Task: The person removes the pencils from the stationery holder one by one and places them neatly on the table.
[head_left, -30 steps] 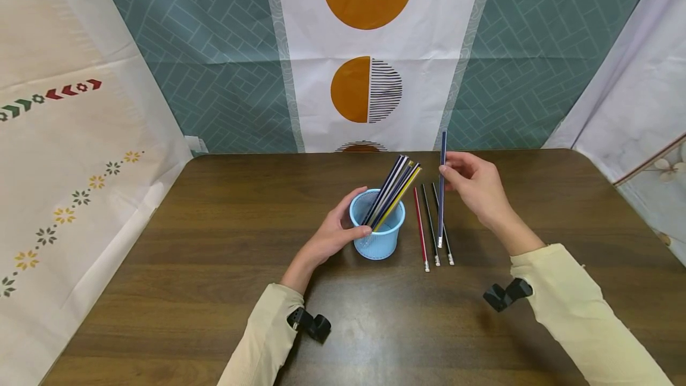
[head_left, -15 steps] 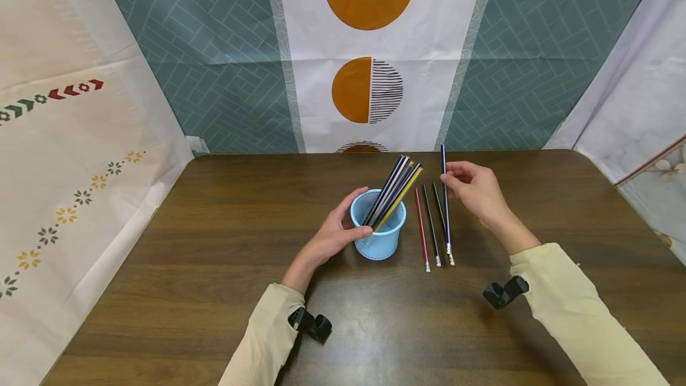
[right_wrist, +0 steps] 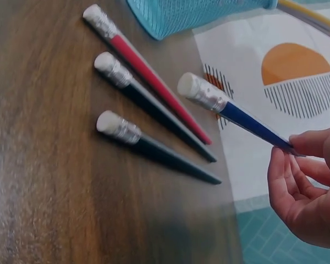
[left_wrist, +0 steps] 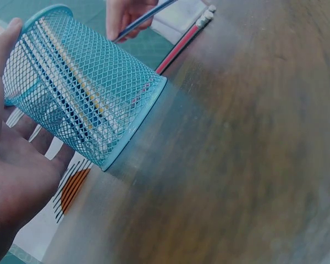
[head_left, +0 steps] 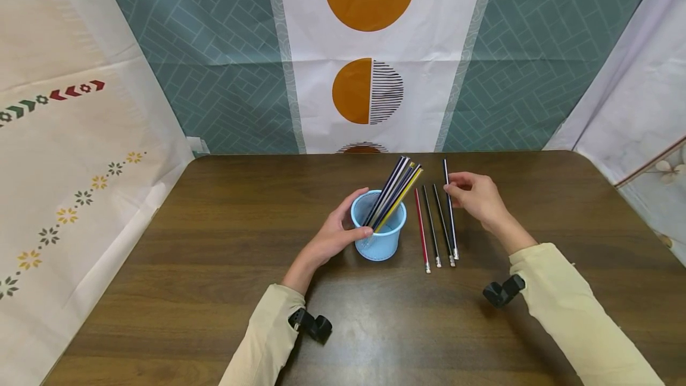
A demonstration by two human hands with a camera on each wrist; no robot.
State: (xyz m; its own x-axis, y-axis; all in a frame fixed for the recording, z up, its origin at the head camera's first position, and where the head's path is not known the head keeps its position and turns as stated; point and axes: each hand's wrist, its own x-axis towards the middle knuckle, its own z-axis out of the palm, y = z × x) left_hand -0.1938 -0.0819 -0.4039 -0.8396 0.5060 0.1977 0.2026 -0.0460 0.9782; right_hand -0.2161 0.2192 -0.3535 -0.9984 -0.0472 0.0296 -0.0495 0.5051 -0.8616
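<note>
My left hand (head_left: 337, 228) grips a light blue mesh pencil cup (head_left: 377, 248) standing on the table, thumb over the near rim. Several pencils (head_left: 391, 195), dark blue, white-striped and yellow, lean to the right inside it. Between thumb and fingertips my right hand (head_left: 476, 196) pinches a dark blue pencil (right_wrist: 242, 118) with a white eraser, its eraser end toward me. Left of that pencil, a red pencil (head_left: 422, 231) and two dark pencils (right_wrist: 154, 118) lie side by side on the table, erasers toward me.
The brown wooden table (head_left: 241, 213) meets a hanging teal and white cloth (head_left: 225, 88) at its far edge. Pale cloths hang at the left and right. Black wrist cameras (head_left: 311, 325) sit on both sleeves.
My right hand has lowered the blue pencil and brought it toward the table, slightly right, to the right side of the row. The left hand and cup have stayed put.
</note>
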